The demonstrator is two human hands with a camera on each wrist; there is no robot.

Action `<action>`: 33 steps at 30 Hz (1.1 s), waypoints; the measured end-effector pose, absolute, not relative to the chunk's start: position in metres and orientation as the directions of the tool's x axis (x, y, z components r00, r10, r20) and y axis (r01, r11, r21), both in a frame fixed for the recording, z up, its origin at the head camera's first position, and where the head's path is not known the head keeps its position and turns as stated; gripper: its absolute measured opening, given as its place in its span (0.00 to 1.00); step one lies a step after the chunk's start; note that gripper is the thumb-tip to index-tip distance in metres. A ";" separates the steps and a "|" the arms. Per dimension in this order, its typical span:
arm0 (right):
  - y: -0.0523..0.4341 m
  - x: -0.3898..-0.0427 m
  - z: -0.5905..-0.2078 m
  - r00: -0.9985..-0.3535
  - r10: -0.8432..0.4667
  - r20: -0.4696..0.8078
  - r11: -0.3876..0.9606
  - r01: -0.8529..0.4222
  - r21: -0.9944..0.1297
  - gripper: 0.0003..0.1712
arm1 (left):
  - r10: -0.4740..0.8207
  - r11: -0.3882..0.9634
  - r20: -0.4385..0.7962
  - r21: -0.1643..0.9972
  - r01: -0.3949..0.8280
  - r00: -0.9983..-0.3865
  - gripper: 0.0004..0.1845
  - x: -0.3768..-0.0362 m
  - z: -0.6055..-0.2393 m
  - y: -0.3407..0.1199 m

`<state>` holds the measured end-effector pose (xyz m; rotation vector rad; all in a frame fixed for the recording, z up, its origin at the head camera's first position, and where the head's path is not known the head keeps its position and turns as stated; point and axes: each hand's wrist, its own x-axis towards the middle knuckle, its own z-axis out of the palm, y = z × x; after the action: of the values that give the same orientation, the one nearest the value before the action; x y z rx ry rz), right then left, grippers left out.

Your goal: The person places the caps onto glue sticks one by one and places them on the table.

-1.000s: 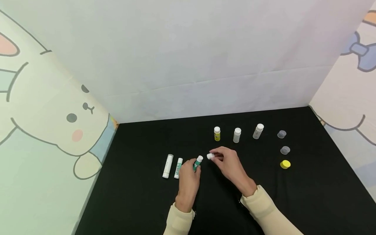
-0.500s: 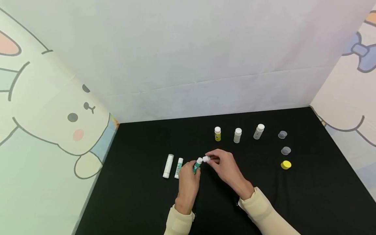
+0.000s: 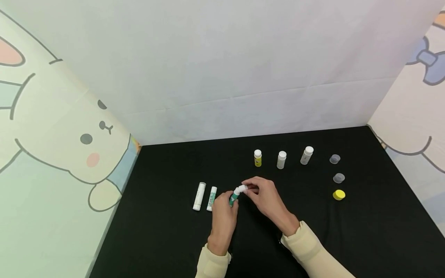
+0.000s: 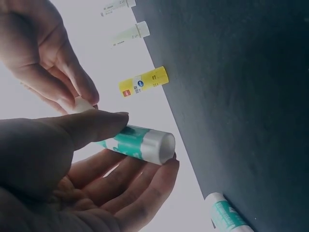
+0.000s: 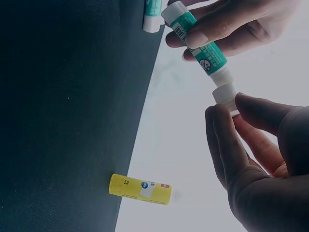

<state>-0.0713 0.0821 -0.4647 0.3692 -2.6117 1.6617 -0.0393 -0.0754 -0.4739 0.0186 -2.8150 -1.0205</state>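
Observation:
My left hand (image 3: 223, 216) grips a green-and-white glue stick (image 5: 210, 55), tilted, its white end leaning toward the right hand. Between thumb and fingertips my right hand (image 3: 269, 199) pinches a small white cap (image 5: 224, 94). In the right wrist view the cap meets the glue stick's white tip at an angle; the two are not in line. The left wrist view shows the thumb (image 4: 99, 128) across the stick's barrel, while the cap is mostly hidden behind fingers. Just left of the left hand is another green-and-white glue stick (image 3: 211, 199).
A white glue stick (image 3: 199, 196) is at far left. Toward the back stand a yellow glue stick (image 3: 257, 158) and two whitish ones (image 3: 281, 160) (image 3: 306, 155). On the right lie two clear caps (image 3: 335, 159) (image 3: 338, 178) and a yellow cap (image 3: 338, 195). Black cloth (image 3: 167, 239) covers the table.
My right hand has moved left with the white cap, from a gap beside the glue stick to touching its tip. The left hand has stayed nearly still, tipping the stick slightly.

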 end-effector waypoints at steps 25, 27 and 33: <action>0.088 -0.074 -0.463 -0.951 -0.284 0.124 0.424 -0.241 -0.873 0.13 | -0.031 0.780 0.162 0.621 0.077 -0.986 0.09 -0.035 -0.475 -0.076; 0.088 -0.073 -0.463 -0.951 -0.288 0.110 0.427 -0.230 -0.874 0.13 | -0.029 0.779 0.158 0.622 0.077 -0.987 0.09 -0.035 -0.475 -0.076; 0.089 -0.072 -0.462 -0.944 -0.314 0.103 0.430 -0.238 -0.871 0.13 | -0.014 0.785 0.152 0.614 0.083 -0.988 0.09 -0.032 -0.474 -0.075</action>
<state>-0.0717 0.0888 -0.4623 0.5263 -2.7194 1.6359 -0.0322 -0.0752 -0.4742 -0.0548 -2.8265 -0.9830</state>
